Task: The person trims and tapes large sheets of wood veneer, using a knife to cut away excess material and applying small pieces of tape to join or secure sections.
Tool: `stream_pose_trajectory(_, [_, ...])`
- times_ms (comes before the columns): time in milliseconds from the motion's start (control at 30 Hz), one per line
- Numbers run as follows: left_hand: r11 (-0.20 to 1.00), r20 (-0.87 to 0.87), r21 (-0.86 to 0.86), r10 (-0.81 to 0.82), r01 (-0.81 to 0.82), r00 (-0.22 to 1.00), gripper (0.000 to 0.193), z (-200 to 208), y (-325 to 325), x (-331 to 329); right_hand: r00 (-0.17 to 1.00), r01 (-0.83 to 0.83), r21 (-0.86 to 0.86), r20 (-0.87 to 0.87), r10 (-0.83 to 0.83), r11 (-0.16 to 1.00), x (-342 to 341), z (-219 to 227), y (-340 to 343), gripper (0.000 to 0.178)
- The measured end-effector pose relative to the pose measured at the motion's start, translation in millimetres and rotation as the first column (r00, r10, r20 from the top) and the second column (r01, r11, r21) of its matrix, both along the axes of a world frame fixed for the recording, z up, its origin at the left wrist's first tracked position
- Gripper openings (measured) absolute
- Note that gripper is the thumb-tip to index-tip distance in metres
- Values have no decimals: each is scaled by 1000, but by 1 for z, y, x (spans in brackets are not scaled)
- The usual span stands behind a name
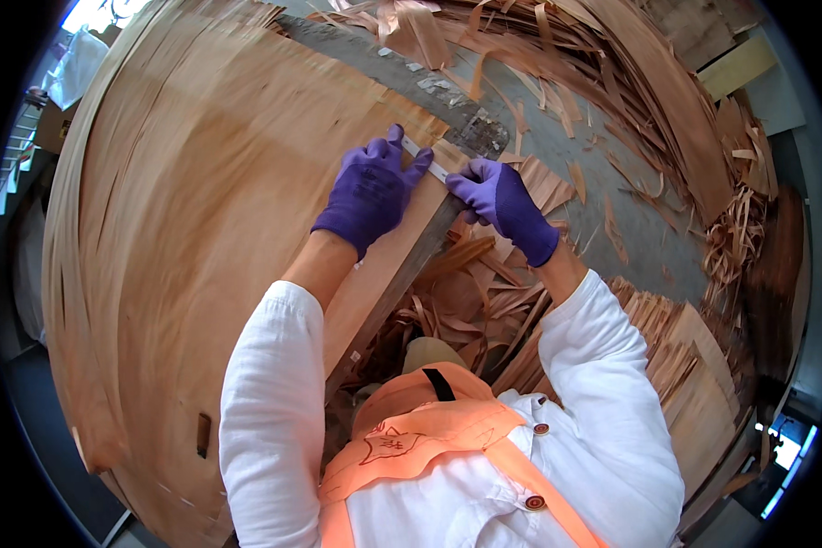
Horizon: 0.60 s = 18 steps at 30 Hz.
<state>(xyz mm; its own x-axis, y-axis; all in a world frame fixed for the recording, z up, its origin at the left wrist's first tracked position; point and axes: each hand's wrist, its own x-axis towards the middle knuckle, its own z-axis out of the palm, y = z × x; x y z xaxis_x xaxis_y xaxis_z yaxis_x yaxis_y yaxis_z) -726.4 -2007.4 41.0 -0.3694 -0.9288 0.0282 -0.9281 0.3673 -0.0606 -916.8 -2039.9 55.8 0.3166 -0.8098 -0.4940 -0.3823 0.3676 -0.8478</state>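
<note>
A large stack of wood veneer sheets (pixel 183 210) lies on my left. My left hand (pixel 370 192), in a purple glove, rests on the top sheet near its right edge. Its fingers are apart, with the index finger and thumb at a narrow white strip (pixel 426 161). My right hand (pixel 507 203), also gloved in purple, pinches the lower right end of that strip just past the sheet's edge. Whether the strip is a tape or a ruler does not show. Part of it is hidden by my fingers.
A small tool with a wooden handle (pixel 203 435) lies on the veneer at lower left. Torn veneer scraps (pixel 466 292) fill the space below my right hand. More veneer strips (pixel 648 100) are heaped at far right, and stacked sheets (pixel 694 365) stand beside my right arm.
</note>
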Motion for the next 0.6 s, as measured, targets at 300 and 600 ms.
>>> stream_pose_trajectory(300, [997,41,74,-8,5,999,46,7,-3,-8,911,246,58,326,-251,968,14,-30,28,19])
stream_pose_trajectory(600, [966,-384,-165,-247,197,890,48,21,1,64,836,97,154,524,-164,983,4,-24,115,21])
